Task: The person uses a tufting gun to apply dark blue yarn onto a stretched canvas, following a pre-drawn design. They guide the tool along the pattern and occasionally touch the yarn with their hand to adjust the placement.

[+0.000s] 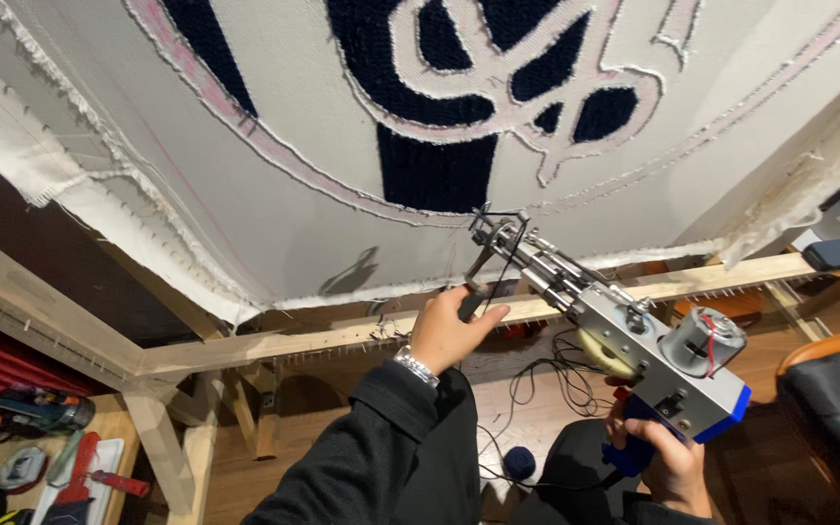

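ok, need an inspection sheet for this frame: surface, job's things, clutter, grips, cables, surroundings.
Surface: white cloth stretched on a wooden frame, dark blue and pink pattern partly filled.
Job's things: tufting gun, tip at the cloth's lower edge.
Clutter: power tool and hand tools lower left.
Grips: left hand shut on the gun's front handle; right hand shut on its blue rear handle.
Cables: black cord loose below the frame; dark yarn ball on the floor.
Surroundings: wooden floor, black chair at right.
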